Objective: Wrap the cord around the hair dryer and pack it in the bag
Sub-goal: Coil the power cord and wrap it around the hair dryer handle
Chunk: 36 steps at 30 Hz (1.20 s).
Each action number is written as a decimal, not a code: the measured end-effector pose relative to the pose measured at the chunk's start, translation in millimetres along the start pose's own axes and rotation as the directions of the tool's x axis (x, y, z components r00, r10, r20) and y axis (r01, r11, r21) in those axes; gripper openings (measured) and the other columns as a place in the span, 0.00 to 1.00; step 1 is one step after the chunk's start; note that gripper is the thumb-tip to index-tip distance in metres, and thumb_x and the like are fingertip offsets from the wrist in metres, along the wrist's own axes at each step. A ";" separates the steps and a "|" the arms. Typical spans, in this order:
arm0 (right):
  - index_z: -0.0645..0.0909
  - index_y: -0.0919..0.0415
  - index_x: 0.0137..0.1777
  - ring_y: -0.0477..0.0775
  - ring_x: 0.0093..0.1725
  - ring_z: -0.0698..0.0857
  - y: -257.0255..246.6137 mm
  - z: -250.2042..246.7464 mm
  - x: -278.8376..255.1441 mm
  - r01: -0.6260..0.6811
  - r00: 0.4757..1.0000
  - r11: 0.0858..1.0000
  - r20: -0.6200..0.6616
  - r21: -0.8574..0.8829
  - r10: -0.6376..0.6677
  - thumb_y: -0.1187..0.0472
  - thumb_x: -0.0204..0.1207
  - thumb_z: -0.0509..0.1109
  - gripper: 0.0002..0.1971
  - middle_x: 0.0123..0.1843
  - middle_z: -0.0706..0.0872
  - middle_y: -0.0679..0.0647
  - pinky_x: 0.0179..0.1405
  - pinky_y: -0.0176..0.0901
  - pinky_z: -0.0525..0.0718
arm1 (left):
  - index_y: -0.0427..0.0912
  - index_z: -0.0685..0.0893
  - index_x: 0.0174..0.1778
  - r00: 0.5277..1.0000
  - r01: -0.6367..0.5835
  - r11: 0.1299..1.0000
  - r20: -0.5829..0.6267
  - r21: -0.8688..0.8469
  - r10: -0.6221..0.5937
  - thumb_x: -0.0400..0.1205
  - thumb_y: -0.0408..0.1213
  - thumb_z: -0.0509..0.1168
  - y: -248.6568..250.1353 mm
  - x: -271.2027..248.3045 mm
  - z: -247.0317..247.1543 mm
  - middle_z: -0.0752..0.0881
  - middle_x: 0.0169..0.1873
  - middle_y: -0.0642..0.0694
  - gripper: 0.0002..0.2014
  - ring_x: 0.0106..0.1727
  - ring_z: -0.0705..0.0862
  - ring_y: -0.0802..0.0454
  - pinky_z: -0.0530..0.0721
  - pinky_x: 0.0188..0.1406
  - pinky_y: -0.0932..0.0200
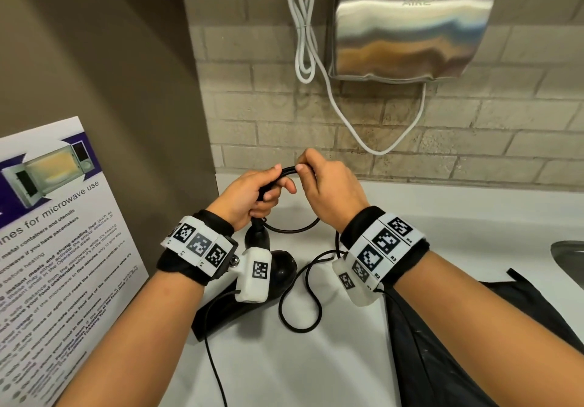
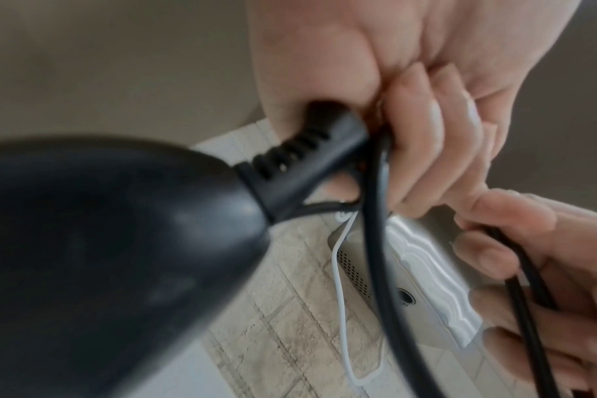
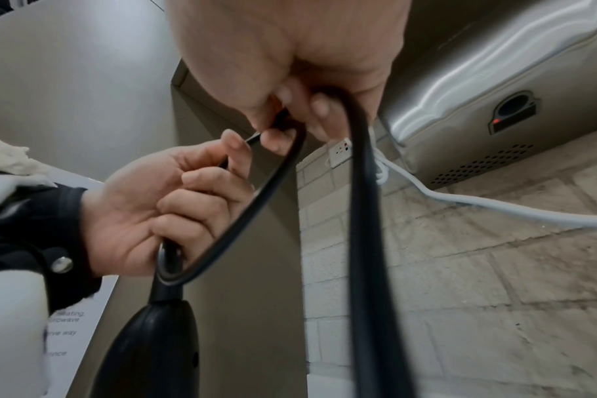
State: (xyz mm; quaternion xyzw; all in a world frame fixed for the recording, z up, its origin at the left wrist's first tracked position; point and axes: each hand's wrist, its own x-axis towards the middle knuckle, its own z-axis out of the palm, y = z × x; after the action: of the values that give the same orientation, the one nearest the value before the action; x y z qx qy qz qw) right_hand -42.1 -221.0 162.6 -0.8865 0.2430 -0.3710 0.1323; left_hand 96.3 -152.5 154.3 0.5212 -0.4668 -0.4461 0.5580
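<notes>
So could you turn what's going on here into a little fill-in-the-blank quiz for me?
1. Both hands grip the black ____ of the hair dryer.
2. The left hand grips it where it leaves the dryer's ____.
3. The black bag lies under the ____ forearm.
4. The steel hand dryer hangs on the ____ wall.

Answers: cord; handle; right; brick

Both forearms reach forward from the bottom corners, each wrist strapped with a tagged band, hands nearly touching in the middle. Left hand [image 1: 252, 193] is palm-right, fingers [image 3: 201, 199] curled into a fist around the cord [image 1: 286, 171] where it leaves the dryer handle, thumb up on top. Right hand [image 1: 328, 185] is knuckles-up, wrist bent down, its fingers [image 3: 319, 105] and thumb pinching the same cord just beside the left thumb.
</notes>
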 end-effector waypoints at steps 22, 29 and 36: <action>0.78 0.62 0.49 0.60 0.30 0.75 5.5 10.5 -3.1 -0.075 0.996 0.995 -0.036 0.066 0.077 0.56 0.83 0.55 0.13 0.28 0.76 0.57 0.30 0.49 0.74 | 0.41 0.80 0.39 0.999 0.025 1.000 0.035 0.000 -0.025 0.86 0.46 0.45 4.9 -1.4 -7.5 0.65 0.14 0.55 0.22 0.13 0.59 0.63 0.58 0.13 0.69; 0.70 0.60 0.42 0.51 0.28 0.78 6.7 15.3 -7.4 -0.146 0.981 0.946 -0.078 0.289 0.176 0.59 0.84 0.51 0.12 0.34 0.84 0.60 0.33 0.48 0.77 | 0.40 0.76 0.33 0.999 0.032 0.999 0.021 -0.024 -0.031 0.86 0.47 0.45 3.2 -1.7 -7.2 0.63 0.12 0.55 0.23 0.12 0.59 0.62 0.59 0.13 0.69; 0.72 0.56 0.42 0.57 0.31 0.81 11.1 13.7 -8.5 -0.084 0.996 0.967 0.026 0.239 0.080 0.56 0.84 0.54 0.10 0.34 0.86 0.61 0.36 0.51 0.81 | 0.41 0.68 0.29 0.999 -0.039 0.999 -0.019 0.005 0.039 0.82 0.46 0.52 3.1 -4.5 -8.9 0.60 0.12 0.58 0.18 0.13 0.56 0.65 0.55 0.12 0.71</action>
State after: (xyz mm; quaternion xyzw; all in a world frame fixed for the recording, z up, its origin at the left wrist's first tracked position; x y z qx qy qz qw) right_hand -41.0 -225.1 143.5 -0.8563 0.2316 -0.3845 0.2555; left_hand 104.3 -146.4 157.0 0.5176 -0.4724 -0.4292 0.5699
